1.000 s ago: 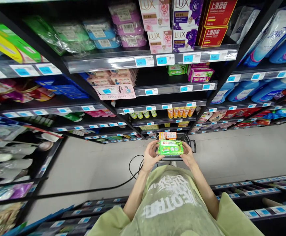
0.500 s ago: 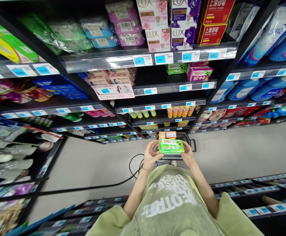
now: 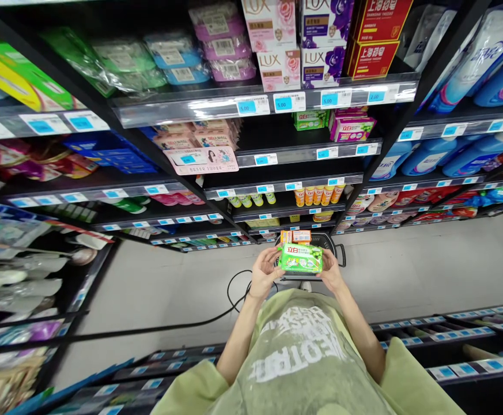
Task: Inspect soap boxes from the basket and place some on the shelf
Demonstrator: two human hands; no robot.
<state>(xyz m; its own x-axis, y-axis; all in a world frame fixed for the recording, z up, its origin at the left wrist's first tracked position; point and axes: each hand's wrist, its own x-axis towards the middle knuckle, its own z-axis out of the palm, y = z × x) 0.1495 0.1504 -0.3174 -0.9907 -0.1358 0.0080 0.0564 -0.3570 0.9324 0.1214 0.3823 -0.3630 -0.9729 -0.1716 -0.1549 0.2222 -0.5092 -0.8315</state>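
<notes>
A green soap pack (image 3: 302,258) with white and red lettering is held level in front of my body. My left hand (image 3: 263,272) grips its left end, and my right hand (image 3: 331,273) grips the right end. Below the pack is a black shopping basket (image 3: 341,255), partly covered by the pack and my hands. Orange packs (image 3: 302,236) lie in it and show past the pack's far edge.
Shelves (image 3: 229,189) rise ahead, holding boxed soaps (image 3: 279,69), blue bottles (image 3: 428,157) and orange tubes (image 3: 319,195). A black cable (image 3: 169,328) crosses the grey floor (image 3: 165,288) at left. More shelving (image 3: 471,340) stands close behind me on the right.
The green pack has tilted slightly, so more of its printed top face shows. Both hands keep their hold at its ends.
</notes>
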